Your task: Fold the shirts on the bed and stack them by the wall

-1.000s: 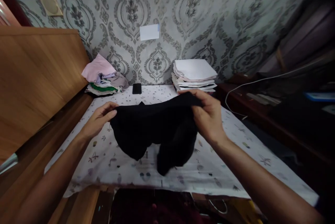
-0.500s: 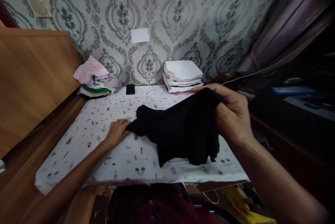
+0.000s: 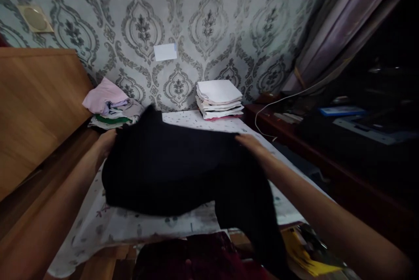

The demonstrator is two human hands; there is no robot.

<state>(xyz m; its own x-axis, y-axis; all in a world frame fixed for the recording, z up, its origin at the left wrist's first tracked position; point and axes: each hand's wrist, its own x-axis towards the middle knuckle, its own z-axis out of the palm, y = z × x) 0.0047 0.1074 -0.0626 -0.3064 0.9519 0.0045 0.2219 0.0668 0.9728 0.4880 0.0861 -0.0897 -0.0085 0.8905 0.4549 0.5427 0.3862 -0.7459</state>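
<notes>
A black garment [image 3: 170, 166] is spread wide between my hands above the bed-like surface. What looks like a sleeve or leg of it hangs down over the front edge at the right. My left hand [image 3: 107, 140] is closed on the garment's left edge, its fingertips partly hidden by the cloth. At the upper right edge, my right hand [image 3: 249, 141] grips the fabric with closed fingers. Under the garment lies a white patterned sheet [image 3: 186, 118], largely covered by the black cloth.
Against the wall stands a neat stack of folded white cloths [image 3: 219, 97]. A looser pile of clothes [image 3: 109, 103] with a pink piece on top lies at the back left, beside a wooden panel [image 3: 39, 105]. A white cable [image 3: 281, 103] runs along the dark right side.
The bunched garment has been opened out and lifted. My left hand moved left and up; my right hand moved left and slightly down. The black phone is now hidden behind the cloth.
</notes>
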